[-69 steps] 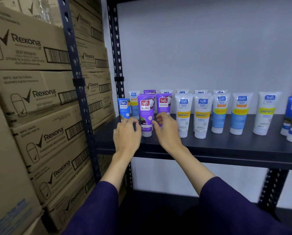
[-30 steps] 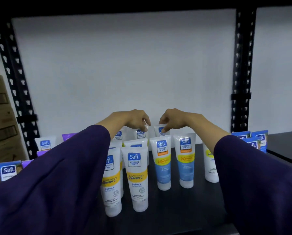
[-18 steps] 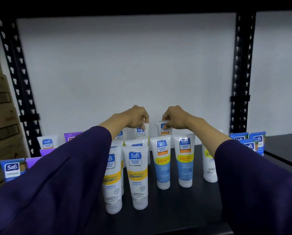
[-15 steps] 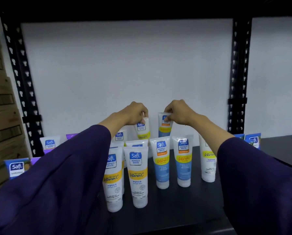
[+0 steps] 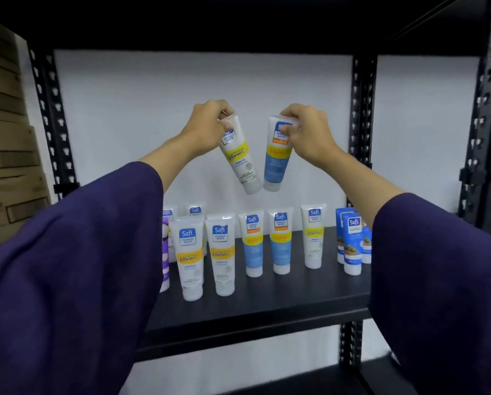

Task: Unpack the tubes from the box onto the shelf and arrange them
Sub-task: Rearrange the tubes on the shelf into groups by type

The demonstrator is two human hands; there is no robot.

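Note:
My left hand (image 5: 207, 125) pinches the top of a white tube with a yellow band (image 5: 240, 158), held high above the shelf and tilted. My right hand (image 5: 307, 132) pinches the top of a blue and white tube (image 5: 277, 158) beside it; their caps nearly touch. Below, on the black shelf (image 5: 267, 297), stand two white yellow-band tubes (image 5: 191, 258), two blue tubes (image 5: 280, 243), another white tube (image 5: 313, 238) and dark blue tubes (image 5: 352, 240) at the right. The box is not in view.
Purple tubes (image 5: 165, 252) peek out behind my left sleeve. Black perforated uprights (image 5: 361, 132) frame the bay, with a white wall behind. Stacked cardboard cartons (image 5: 4, 155) fill the left edge. A lower shelf (image 5: 309, 380) lies beneath.
Both hands have lifted a tube each from the back row, rising well above the standing tubes. The view shifted from the shelf's left end to its middle.

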